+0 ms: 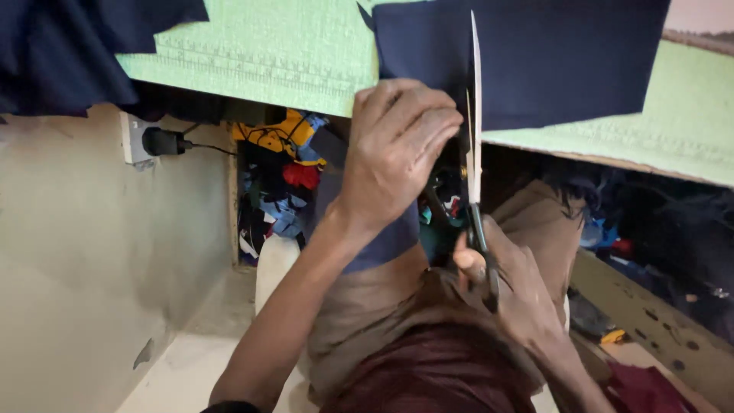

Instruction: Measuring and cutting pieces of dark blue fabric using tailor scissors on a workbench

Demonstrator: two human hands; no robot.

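table [290, 61] was covered with a pale green mat showing faint ruled lines, its front edge running across the top of the head view and dropping toward the right. under the table was a dark gap stuffed with cloth scraps [279, 180] in yellow, red, blue and white. left side was a plain beige wall [84, 268] with a white socket and a black plug [157, 141] in it, thin black cable trailing right toward the gap. pale floor [206, 344] below. far right i saw a wooden board with small holes [650, 317] and a dark red cloth [646, 390] at the bottom corner. person's lap in brown trousers and a maroon garment filled the bottom centre.

navy fabric [550, 61] lay flat on the mat and hung just over the table edge, dark blue, plain, straight-cut lower edge on the right. another dark blue cloth [69, 46] draped over the top left corner. left hand [397, 153] was pressed on the navy fabric at the table edge, fingers curled down over it, grip closed on the cloth. right hand [516, 294] held the scissors [475, 153] by the black handles, fingers through the loops, grip firmly around them. blades pointed up and away, long pale blade lying against the navy fabric just right of the left hand. how far the blades gaped i couldn't tell.
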